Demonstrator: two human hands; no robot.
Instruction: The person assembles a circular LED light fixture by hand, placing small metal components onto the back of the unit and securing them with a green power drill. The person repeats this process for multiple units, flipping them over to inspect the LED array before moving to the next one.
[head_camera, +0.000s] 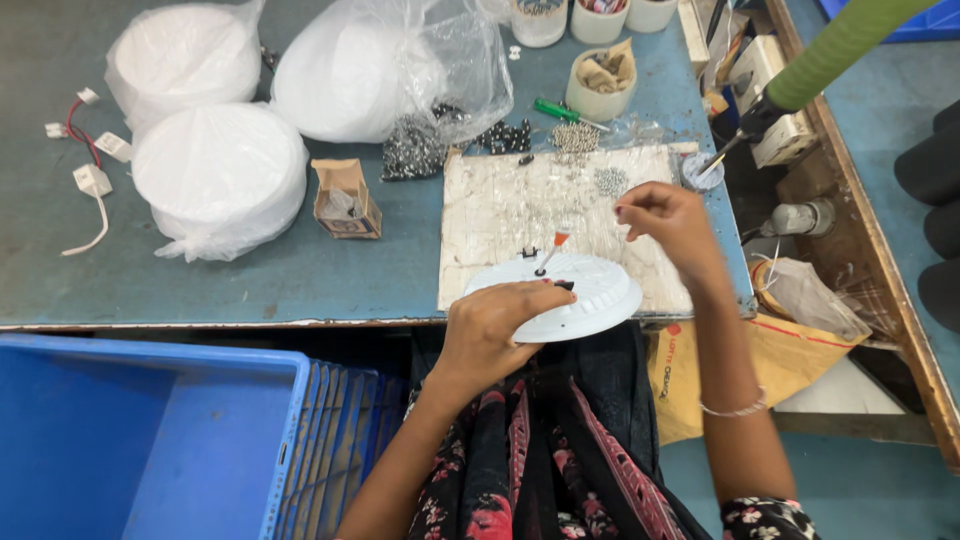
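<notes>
My left hand (495, 325) grips the near edge of a round white plastic lamp housing (590, 290) resting on a worn white work mat (500, 215) at the table's front edge. A small orange-tipped wire (553, 248) and a black clip stick up from the housing. My right hand (665, 215) hovers just right of and above the housing, fingers pinched together over the mat; what it holds is too small to tell. Loose small metal screws (608, 180) lie on the mat near that hand.
Bagged stacks of white discs (220, 175) (185, 55) (370, 70) fill the table's left and back. A small cardboard box (345, 198), cups of parts (600, 85), a green screwdriver (560, 112), white connectors with wires (92, 180). A blue crate (130, 440) stands at lower left; a green hose (835, 45) hangs at right.
</notes>
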